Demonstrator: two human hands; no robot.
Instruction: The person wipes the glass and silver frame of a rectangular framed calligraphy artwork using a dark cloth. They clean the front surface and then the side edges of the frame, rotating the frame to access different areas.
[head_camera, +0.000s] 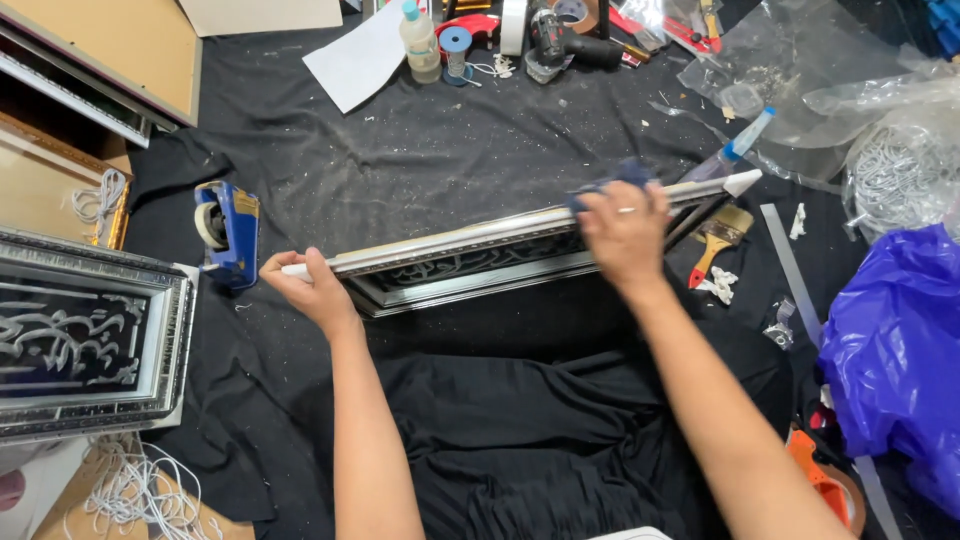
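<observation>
Wiping is the step in hand, by the look of it. A silver frame (470, 255) stands tilted on its long edge at the middle of the black cloth (400, 160) that covers the floor, its face turned away from the person. The left hand (310, 288) is closed on the frame's left end and steadies it. The right hand (625, 232) is pressed down on a blue rag (615, 176) on the top rail, near the right end, fingers closed over the rag.

Beside the frame's right end lie a brush (718, 238) and a spray bottle (730, 158); a tape dispenser (228, 232) sits just left of the left hand. Another frame (90, 335) lies at the cloth's left edge.

A further stroke along the rail would call for a firm left grip, so the frame does not tip.
</observation>
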